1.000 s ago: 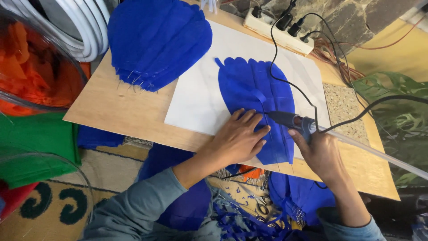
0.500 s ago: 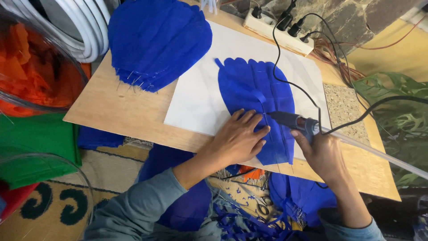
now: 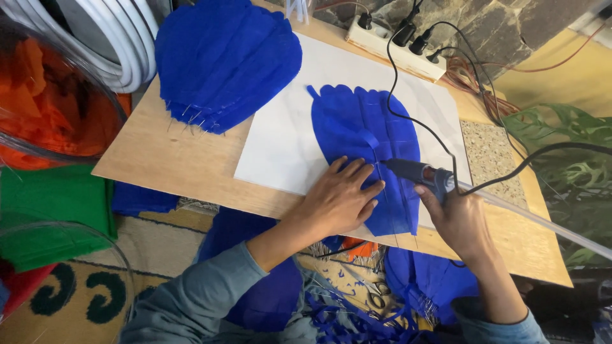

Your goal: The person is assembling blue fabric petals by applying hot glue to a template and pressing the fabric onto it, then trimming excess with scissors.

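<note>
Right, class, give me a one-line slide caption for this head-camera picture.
Left hand flat on a blue leaf-shaped fabric piece on a white sheet, right hand holding a glue gun to it.

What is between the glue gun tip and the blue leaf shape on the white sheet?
Nothing visible. The glue gun in the right hand points straight at the blue leaf shape; the left hand presses beside the tip, not across it.

Matt blue fabric leaf [image 3: 366, 146] lies on smooth white paper [image 3: 287, 140] over pale plywood board [image 3: 172, 162].
</note>
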